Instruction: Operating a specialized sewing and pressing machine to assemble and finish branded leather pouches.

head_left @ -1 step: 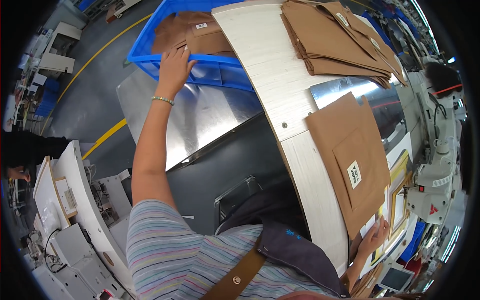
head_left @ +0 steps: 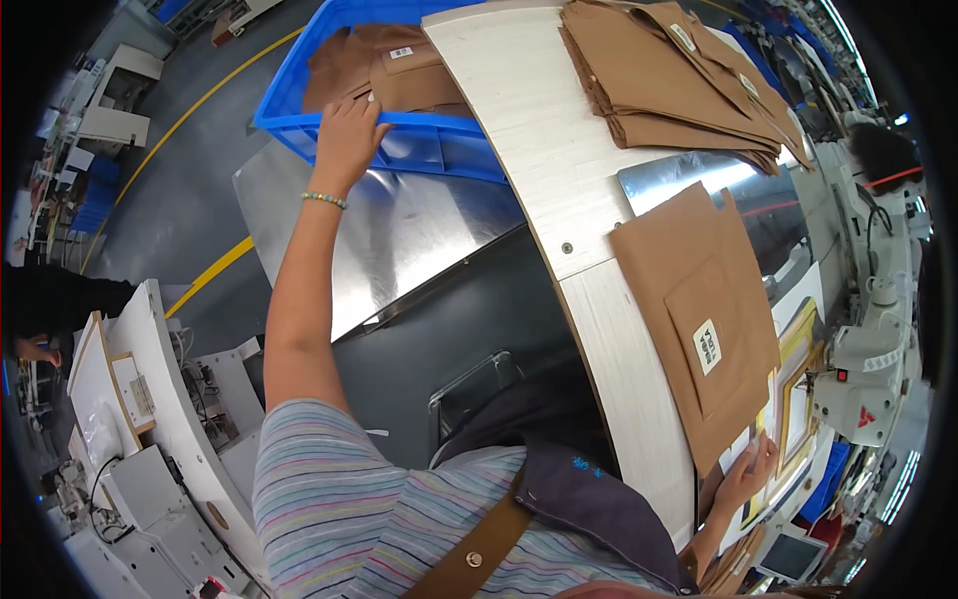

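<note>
At the upper left, my left hand point(head_left: 348, 135) is closed over the near rim of a blue plastic bin point(head_left: 409, 150), fingers hooked inside and thumb along the edge. Folded brown fabric pieces point(head_left: 419, 85), one with a pale label, lie in the bin. My right hand point(head_left: 746, 477) rests at the lower right with fingers loosely bent and apart, and no held thing shows in it. Beside it on the table lies a flat brown fabric panel point(head_left: 689, 309) with a stitched pocket and a white label. White sheets and a yellow-edged frame point(head_left: 793, 399) lie by its fingers.
A stack of brown panels point(head_left: 669, 80) sits at the far end of the pale worktable point(head_left: 529, 130). A sewing machine point(head_left: 863, 369) stands along the right side. Below the bin is a shiny metal surface point(head_left: 399, 230); a stool frame point(head_left: 464, 389) stands near me. Another person's hand point(head_left: 38, 351) shows far left.
</note>
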A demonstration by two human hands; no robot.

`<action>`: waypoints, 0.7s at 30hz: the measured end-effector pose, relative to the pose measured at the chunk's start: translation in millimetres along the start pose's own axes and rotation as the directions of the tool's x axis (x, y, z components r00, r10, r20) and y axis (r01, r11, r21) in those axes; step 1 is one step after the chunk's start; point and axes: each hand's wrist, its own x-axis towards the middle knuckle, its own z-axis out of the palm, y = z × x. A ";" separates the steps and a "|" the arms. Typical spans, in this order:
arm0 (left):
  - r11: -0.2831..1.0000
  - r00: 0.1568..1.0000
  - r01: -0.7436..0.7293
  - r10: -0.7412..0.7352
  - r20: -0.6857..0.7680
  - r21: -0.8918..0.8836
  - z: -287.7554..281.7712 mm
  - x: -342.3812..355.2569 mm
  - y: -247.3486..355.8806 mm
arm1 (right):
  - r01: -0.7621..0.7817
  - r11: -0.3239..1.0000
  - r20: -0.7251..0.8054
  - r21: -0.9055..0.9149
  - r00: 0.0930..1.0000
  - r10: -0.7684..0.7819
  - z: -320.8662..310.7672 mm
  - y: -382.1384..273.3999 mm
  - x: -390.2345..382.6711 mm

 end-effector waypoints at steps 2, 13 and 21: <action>0.999 0.999 -0.035 0.034 0.038 0.024 -8.8 -19.6 12.2 | -0.019 1.000 0.011 0.002 1.000 0.019 -0.9 -0.1 -0.5; 0.967 0.977 0.199 -0.181 0.116 -0.162 -105.5 -164.2 147.0 | 0.010 1.000 0.005 0.003 1.000 -0.010 -2.3 2.3 -0.6; 0.993 0.942 0.021 0.020 0.335 -0.118 -124.0 -157.6 42.2 | 0.011 1.000 0.005 -0.015 1.000 -0.011 -3.5 5.3 1.2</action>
